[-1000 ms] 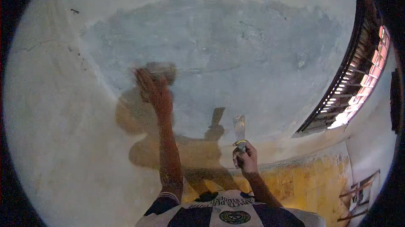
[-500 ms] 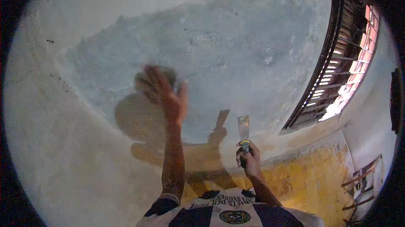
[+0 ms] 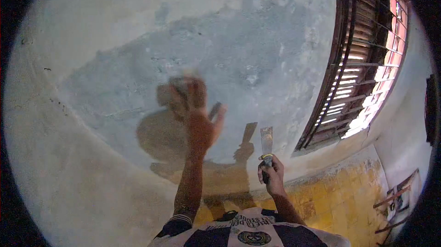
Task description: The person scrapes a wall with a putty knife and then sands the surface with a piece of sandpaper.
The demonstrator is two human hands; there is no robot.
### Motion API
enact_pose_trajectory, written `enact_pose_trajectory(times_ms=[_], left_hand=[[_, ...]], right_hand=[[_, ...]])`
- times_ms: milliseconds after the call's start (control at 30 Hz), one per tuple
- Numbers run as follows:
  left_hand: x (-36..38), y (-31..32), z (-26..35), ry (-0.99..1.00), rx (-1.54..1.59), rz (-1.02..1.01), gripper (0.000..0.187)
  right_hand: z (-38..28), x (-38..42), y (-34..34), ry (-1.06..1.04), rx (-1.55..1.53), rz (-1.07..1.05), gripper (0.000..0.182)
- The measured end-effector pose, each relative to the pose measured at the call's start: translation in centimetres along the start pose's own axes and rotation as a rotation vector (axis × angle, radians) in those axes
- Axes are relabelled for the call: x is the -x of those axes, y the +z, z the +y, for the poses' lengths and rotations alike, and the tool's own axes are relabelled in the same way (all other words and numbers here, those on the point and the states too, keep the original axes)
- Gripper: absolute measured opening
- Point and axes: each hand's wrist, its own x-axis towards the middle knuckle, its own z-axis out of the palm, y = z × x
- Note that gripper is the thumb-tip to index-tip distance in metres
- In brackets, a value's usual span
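My left hand (image 3: pixel 198 113) is raised over the grey patch (image 3: pixel 275 63) on the plastered wall, fingers spread and smeared by motion, with nothing in it. Its palm side faces the wall, and a dark shadow falls beside the fingers. Lower and to the right, my right hand (image 3: pixel 272 173) is closed round the dark handle of a putty knife (image 3: pixel 267 140). The wide metal blade points straight up, stained in places, and a yellow band rings the top of the handle. The shadow of that hand and knife shows on the wall to its left.
A barred, slatted window (image 3: pixel 353 63) lets in bright light at the right. Yellow tiles (image 3: pixel 330 196) cover the lower wall. A wooden frame-like object (image 3: pixel 397 201) stands at the lower right, and a dark object (image 3: pixel 431 109) hangs at the far right edge.
My left hand has shifted right and slightly down across the wall, fingers still spread. The view has turned, so the window sits further left. My right hand keeps the putty knife upright.
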Motion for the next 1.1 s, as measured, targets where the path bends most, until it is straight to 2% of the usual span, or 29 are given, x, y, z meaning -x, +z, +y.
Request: enact_pose_trajectory(times_ms=[33,100,133,200,267,367,500,600,700,767,867,933,1000,1067,1100], left_hand=[[-0.9,1.9,-2.2,0.02,0.095,0.142,0.086],[-1.8,5.8,-4.2,-0.058,0.259,0.293,0.087],[-2.1,6.9,-3.9,-0.16,0.326,0.302,0.086],[-2.0,8.5,-2.1,-0.151,0.302,0.273,0.085],[-1.3,7.4,3.7,0.064,0.117,0.213,0.084],[-1.2,4.4,11.1,0.037,-0.061,-0.051,0.082],[-3.1,8.2,6.1,-0.064,0.154,0.061,0.083],[-3.8,7.9,8.6,0.016,0.122,0.171,0.082],[-1.4,9.2,15.1,0.185,-0.069,0.059,0.083],[-1.2,6.9,18.6,0.216,-0.085,-0.087,0.085],[-2.7,10.4,13.5,0.234,0.299,0.187,0.082],[-4.3,9.8,12.4,0.005,0.424,0.124,0.079],[-3.4,11.0,12.7,0.017,0.349,0.134,0.076],[-0.2,15.1,14.9,0.27,0.079,0.211,0.072],[0.2,13.3,16.9,0.309,0.071,0.096,0.071]], right_hand=[[-0.5,-0.2,-0.4,0.005,0.009,0.008,0.026],[-1.1,-0.6,-2.1,-0.018,0.029,0.019,0.026],[-1.2,-0.7,-3.0,-0.027,0.037,0.024,0.026],[-2.0,-0.9,-4.5,-0.031,0.034,0.026,0.026],[-3.0,-1.4,-6.2,-0.043,0.024,0.034,0.026],[-3.9,-1.7,-8.2,-0.046,-0.014,0.061,0.026],[-4.8,-2.0,-11.7,-0.107,-0.009,0.058,0.026],[-5.5,-1.8,-13.1,-0.082,-0.026,0.093,0.026],[-5.6,-1.7,-14.7,-0.062,-0.057,0.103,0.025],[-5.9,-1.5,-15.5,-0.058,-0.036,0.089,0.025],[-6.9,-1.2,-16.4,-0.046,0.007,0.079,0.024],[-6.9,-0.9,-16.9,-0.04,-0.032,0.073,0.024],[-7.1,-0.8,-17.1,-0.026,-0.041,0.082,0.024],[-7.4,-0.9,-17.0,-0.033,-0.038,0.063,0.024],[-7.5,-1.0,-16.9,-0.047,-0.032,0.042,0.024]])
